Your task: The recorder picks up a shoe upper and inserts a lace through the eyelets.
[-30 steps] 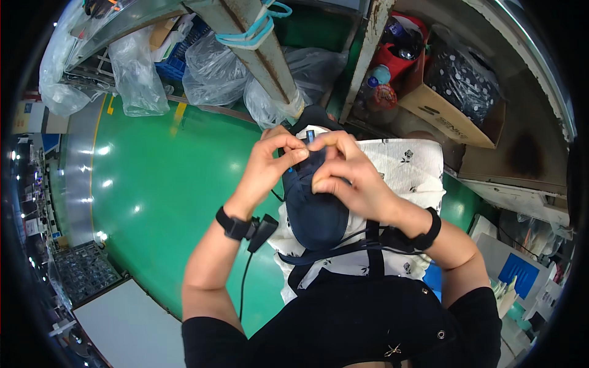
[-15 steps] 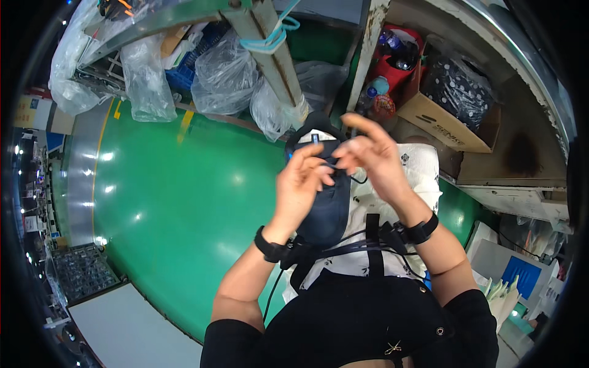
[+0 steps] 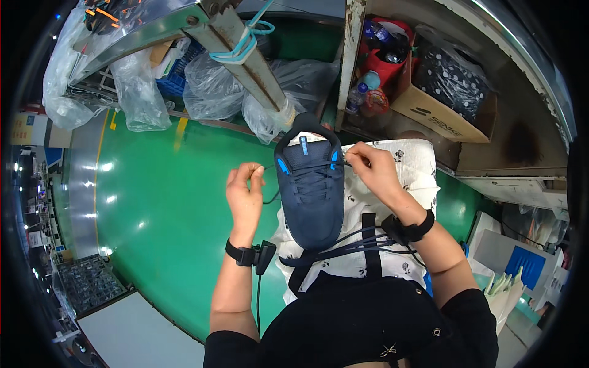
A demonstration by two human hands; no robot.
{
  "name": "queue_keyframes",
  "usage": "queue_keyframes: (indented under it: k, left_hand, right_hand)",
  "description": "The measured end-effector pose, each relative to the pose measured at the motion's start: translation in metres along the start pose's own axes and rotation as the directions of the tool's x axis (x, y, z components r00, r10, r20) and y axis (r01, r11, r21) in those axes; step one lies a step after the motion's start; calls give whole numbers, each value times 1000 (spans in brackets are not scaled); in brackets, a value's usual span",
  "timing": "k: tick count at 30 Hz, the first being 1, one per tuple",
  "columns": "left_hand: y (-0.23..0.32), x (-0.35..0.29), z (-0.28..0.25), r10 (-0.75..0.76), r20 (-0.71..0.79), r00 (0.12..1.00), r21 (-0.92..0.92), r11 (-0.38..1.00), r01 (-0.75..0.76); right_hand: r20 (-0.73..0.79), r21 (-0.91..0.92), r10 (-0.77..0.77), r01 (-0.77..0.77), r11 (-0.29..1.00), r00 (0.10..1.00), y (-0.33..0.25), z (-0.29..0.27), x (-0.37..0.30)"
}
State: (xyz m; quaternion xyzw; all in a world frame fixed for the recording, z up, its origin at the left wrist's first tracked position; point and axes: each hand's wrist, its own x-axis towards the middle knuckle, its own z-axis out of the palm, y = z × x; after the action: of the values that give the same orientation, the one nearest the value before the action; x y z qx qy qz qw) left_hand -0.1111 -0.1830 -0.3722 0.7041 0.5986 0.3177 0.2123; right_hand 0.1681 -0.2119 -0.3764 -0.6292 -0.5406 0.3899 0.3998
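A dark navy lace-up shoe [image 3: 311, 221] with bright blue accents rests on my lap, its toe toward me and its collar away. A dark shoelace [image 3: 310, 175] crisscrosses its tongue. To the shoe's left, my left hand [image 3: 245, 197] pinches one lace end, with a loop hanging below the fingers. On the other side, my right hand [image 3: 375, 173] has the opposite lace end between thumb and fingers, close to the collar. The lace is stretched across the upper part of the shoe between both hands.
Several dark cords [image 3: 343, 248] lie over the patterned white cloth [image 3: 405, 211] on my lap. Ahead stand a rusty metal post [image 3: 257, 73], plastic bags [image 3: 215, 83] and a cardboard box [image 3: 438, 119]. A white tabletop [image 3: 138, 322] is at lower left.
My hands have moved apart from close together above the shoe, drawing the lace outward to each side. The shoe's top, covered before, now shows.
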Motion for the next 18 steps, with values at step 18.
queue_keyframes:
  k: [18]
  left_hand:
    - [34,2,-2,-74,-40,996,-143,987,68]
  right_hand:
    - [537,-509,-533,755,413,654,-30,-7,45]
